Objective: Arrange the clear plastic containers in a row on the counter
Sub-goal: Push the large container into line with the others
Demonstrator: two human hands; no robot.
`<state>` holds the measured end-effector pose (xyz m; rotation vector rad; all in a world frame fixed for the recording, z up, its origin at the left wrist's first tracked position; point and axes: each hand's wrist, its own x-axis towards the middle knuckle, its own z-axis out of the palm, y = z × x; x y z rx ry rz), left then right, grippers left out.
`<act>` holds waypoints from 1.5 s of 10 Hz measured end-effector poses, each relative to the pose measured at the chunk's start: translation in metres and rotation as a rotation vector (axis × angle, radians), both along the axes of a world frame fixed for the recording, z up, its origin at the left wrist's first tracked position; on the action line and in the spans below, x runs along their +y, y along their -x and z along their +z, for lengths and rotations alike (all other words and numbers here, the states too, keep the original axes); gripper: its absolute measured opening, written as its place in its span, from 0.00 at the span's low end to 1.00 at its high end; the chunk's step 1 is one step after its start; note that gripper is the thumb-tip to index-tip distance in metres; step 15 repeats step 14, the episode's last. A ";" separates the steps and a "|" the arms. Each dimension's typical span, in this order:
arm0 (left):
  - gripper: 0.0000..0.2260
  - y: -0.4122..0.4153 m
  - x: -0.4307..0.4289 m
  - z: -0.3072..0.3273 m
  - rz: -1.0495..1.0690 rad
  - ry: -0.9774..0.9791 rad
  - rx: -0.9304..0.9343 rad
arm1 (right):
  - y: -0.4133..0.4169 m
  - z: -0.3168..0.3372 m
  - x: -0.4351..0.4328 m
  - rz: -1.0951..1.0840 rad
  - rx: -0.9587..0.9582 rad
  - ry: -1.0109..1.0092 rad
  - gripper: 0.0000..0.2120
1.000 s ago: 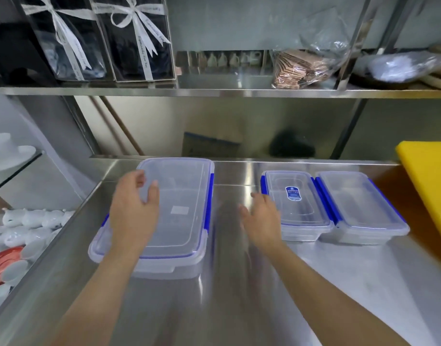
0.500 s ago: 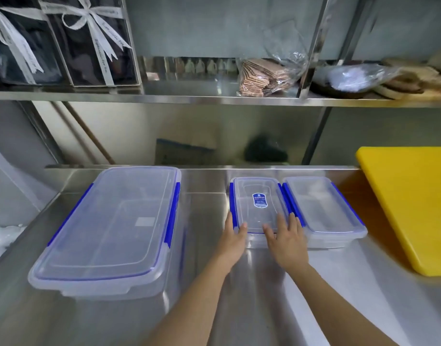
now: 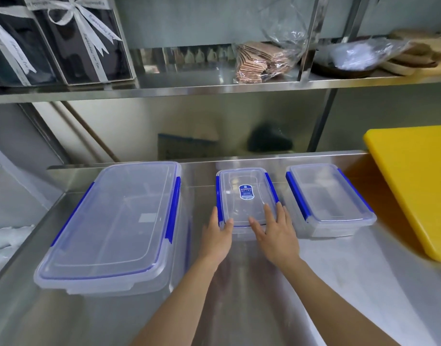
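L hand (image 3: 215,237) & R hand (image 3: 274,233), both open w/ fingers spread, lay flat on near end of middle container (image 3: 245,196) on counter (image 3: 339,283).

Soft, even daylight-toned light fills the scene, with no hard shadows. The steel table (image 3: 252,295) shows broad pale sheen and a smeared reflection of the arms, and the shelf (image 3: 214,89) edge gleams. Wide-angle distortion bows the shelf posts and splays the outer edges. Focus is fair at centre; the lower left corner is washed out and blurred.
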<state>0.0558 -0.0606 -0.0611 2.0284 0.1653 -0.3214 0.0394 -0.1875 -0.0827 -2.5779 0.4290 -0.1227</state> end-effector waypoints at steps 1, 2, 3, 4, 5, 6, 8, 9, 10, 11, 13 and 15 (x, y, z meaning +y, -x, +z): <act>0.28 0.000 -0.038 0.005 0.070 -0.212 -0.236 | -0.001 0.015 -0.041 -0.041 -0.233 -0.022 0.25; 0.21 0.004 -0.095 0.026 -0.076 -0.151 -0.432 | -0.010 0.032 -0.101 -0.205 -0.414 0.060 0.19; 0.19 0.005 -0.113 0.026 -0.163 0.005 -0.286 | -0.013 0.043 -0.123 -0.402 -0.392 0.031 0.19; 0.20 -0.001 -0.124 0.020 -0.120 0.097 -0.108 | -0.014 0.041 -0.142 -0.490 -0.248 -0.029 0.24; 0.20 -0.005 -0.128 0.011 -0.079 0.058 -0.037 | -0.013 0.030 -0.145 -0.424 -0.068 -0.094 0.28; 0.32 -0.022 -0.130 -0.028 -0.010 0.051 0.040 | -0.011 0.019 -0.137 -0.326 -0.026 -0.332 0.27; 0.28 -0.010 -0.142 -0.003 -0.031 0.157 0.104 | -0.009 0.019 -0.147 -0.284 -0.078 -0.387 0.20; 0.27 -0.008 -0.154 -0.001 -0.039 0.209 0.111 | -0.006 0.020 -0.157 -0.291 -0.071 -0.377 0.21; 0.27 -0.011 -0.165 -0.004 -0.040 0.213 0.086 | -0.005 0.023 -0.166 -0.295 -0.058 -0.373 0.21; 0.28 -0.012 -0.174 -0.007 -0.023 0.225 0.084 | -0.005 0.022 -0.173 -0.293 -0.067 -0.347 0.21; 0.29 -0.010 -0.175 -0.009 -0.032 0.198 0.090 | -0.007 0.016 -0.177 -0.268 -0.064 -0.327 0.22; 0.30 -0.008 -0.163 0.005 0.019 0.198 0.059 | -0.004 0.021 -0.184 -0.324 -0.086 -0.259 0.27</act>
